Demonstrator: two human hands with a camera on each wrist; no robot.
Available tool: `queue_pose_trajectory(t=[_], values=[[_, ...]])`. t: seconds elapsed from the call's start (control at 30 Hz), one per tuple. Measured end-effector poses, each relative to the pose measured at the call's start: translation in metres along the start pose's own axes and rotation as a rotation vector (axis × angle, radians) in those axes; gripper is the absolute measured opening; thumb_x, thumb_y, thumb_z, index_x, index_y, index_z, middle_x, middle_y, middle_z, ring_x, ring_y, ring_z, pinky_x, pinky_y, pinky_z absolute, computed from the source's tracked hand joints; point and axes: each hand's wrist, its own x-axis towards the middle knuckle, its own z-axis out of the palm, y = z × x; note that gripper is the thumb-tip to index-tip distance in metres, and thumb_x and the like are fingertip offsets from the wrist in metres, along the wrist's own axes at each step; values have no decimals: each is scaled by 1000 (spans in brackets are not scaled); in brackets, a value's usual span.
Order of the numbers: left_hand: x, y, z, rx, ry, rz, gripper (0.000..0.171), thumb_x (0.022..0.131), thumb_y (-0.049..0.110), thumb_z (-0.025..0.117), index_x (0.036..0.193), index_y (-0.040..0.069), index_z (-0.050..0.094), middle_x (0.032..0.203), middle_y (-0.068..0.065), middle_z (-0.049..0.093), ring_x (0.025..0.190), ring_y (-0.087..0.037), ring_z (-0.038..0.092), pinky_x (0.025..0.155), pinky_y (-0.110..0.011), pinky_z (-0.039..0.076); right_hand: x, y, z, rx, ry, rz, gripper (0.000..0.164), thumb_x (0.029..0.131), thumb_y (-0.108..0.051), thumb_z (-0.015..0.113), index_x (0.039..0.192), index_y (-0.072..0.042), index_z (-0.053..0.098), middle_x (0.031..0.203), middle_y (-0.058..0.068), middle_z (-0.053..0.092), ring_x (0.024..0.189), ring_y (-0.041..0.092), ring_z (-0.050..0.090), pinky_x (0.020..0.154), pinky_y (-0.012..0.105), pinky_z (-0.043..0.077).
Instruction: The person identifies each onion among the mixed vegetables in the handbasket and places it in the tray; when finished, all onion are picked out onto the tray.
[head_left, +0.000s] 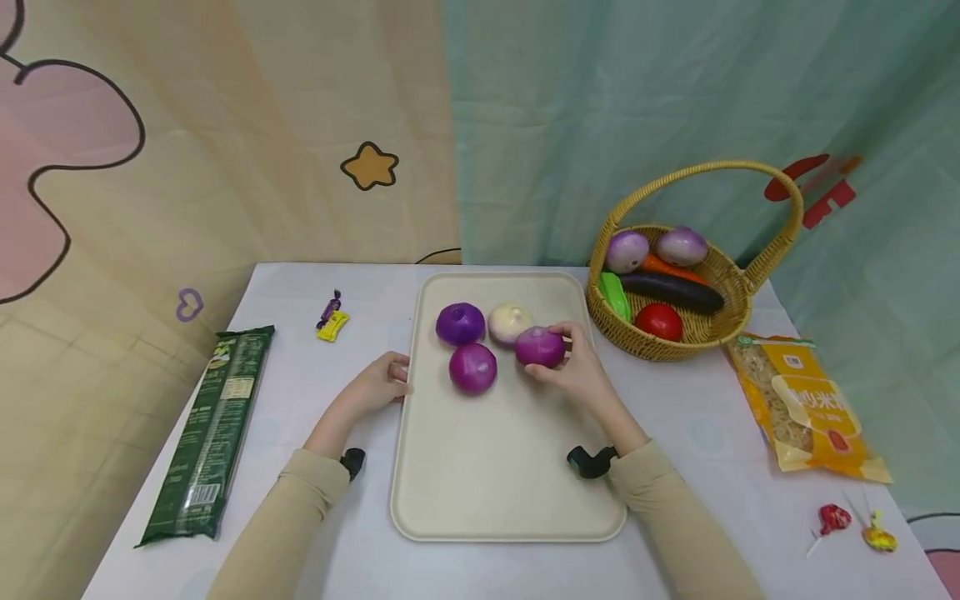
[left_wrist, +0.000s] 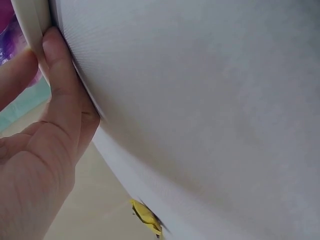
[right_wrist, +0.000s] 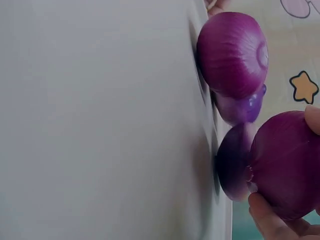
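Observation:
On a cream tray (head_left: 510, 475) sit a dark purple onion (head_left: 460, 324), a magenta onion (head_left: 473, 369) and a pale, whitish onion (head_left: 512, 322). My right hand (head_left: 581, 371) holds another red onion (head_left: 537, 348) between thumb and fingers, just in front of the pale one. In the right wrist view this held onion (right_wrist: 287, 165) appears raised off the tray surface. At the tray's left side, my left hand (head_left: 375, 385) grips the edge; the left wrist view shows the rim (left_wrist: 34, 25) between its digits.
A wicker basket (head_left: 622, 333) with toy-like vegetables stands at the back right. Beside it lies a yellow food bag (head_left: 810, 404), with two lollipops (head_left: 834, 518) nearer the front. Left are a green packet (head_left: 210, 433) and two small candies (head_left: 332, 325).

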Motion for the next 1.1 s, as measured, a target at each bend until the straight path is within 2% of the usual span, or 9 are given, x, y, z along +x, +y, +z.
queue_pose_trajectory(t=[0.2, 0.43, 0.53, 0.73, 0.83, 0.93, 1.0, 1.1], values=[[6, 1, -1, -11, -12, 10, 50, 92, -2, 58, 138, -8, 41, 108, -20, 57, 89, -23, 62, 81, -33, 59, -3, 2, 17, -111, -59, -16, 75, 79, -18, 81, 137, -1, 39, 140, 23, 43, 121, 38, 49, 102, 52, 47], [12, 4, 0, 4, -24, 17, 49, 92, -1, 58, 138, -7, 41, 106, -19, 58, 85, -20, 61, 77, -30, 58, 2, 5, 21, -74, -83, 0, 73, 78, -11, 83, 137, -4, 41, 143, 22, 43, 132, 42, 46, 108, 53, 44], [12, 6, 1, 11, -26, 24, 49, 91, -1, 59, 137, -8, 41, 105, -20, 58, 84, -21, 61, 75, -30, 57, 1, 7, 21, -69, -112, 21, 79, 79, -14, 83, 142, -4, 37, 148, 23, 40, 134, 43, 45, 109, 52, 44], [10, 5, 3, 9, -32, -6, 49, 91, -1, 59, 137, -6, 41, 107, -19, 58, 84, -20, 61, 76, -29, 57, -7, 8, 18, -69, -160, 53, 97, 79, -20, 84, 153, -3, 24, 155, 23, 32, 136, 43, 43, 112, 49, 41], [8, 4, 2, 12, -18, 4, 49, 92, -1, 59, 137, -6, 41, 105, -18, 57, 83, -20, 61, 75, -28, 56, -9, 6, 10, -41, -155, 56, 97, 79, -22, 83, 154, -3, 24, 155, 23, 33, 137, 43, 43, 112, 49, 41], [6, 3, 1, 27, -13, 15, 49, 91, 0, 59, 137, -7, 41, 105, -19, 57, 83, -21, 60, 74, -28, 56, -9, 2, -7, -13, -122, 47, 87, 81, -24, 81, 151, -4, 32, 153, 21, 37, 137, 41, 42, 112, 50, 41], [5, 2, 0, 34, -18, 8, 50, 92, 0, 59, 137, -7, 41, 106, -19, 57, 83, -20, 60, 74, -28, 55, -7, -1, -23, 0, -61, 25, 74, 85, -23, 78, 146, -3, 41, 149, 20, 42, 136, 39, 44, 111, 50, 41], [3, 2, -1, 36, -24, 14, 50, 91, 0, 59, 137, -8, 40, 106, -19, 57, 83, -20, 60, 74, -29, 56, 5, -4, -52, -16, 75, -19, 58, 89, -22, 74, 137, 0, 51, 141, 21, 50, 133, 37, 47, 108, 49, 45]])
